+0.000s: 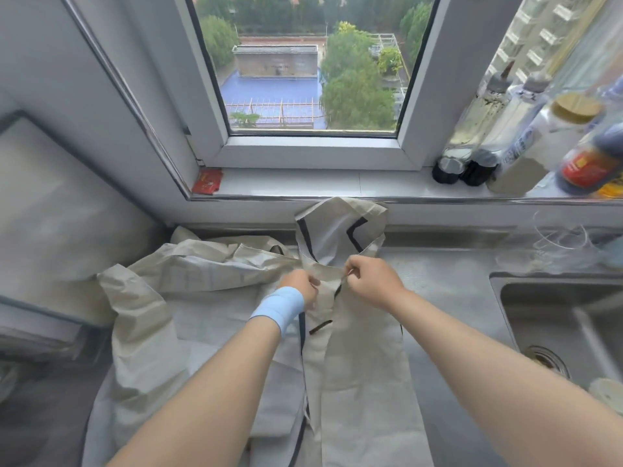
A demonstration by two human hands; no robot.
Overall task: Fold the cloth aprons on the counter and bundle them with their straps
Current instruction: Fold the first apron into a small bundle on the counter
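A beige cloth apron (367,358) with dark trim lies lengthwise on the steel counter, its top end (340,227) propped against the wall under the windowsill. My left hand (301,281), with a blue wristband, pinches the apron's cloth near the middle. My right hand (369,276) pinches a thin strap or edge of the same apron just to the right. A second beige apron (151,298) lies crumpled and spread out to the left, partly under the first.
A steel sink (559,318) with a drain is at the right. Bottles and jars (526,143) stand on the right of the windowsill; a red packet (207,181) lies at its left. A grey appliance (43,210) stands at the left.
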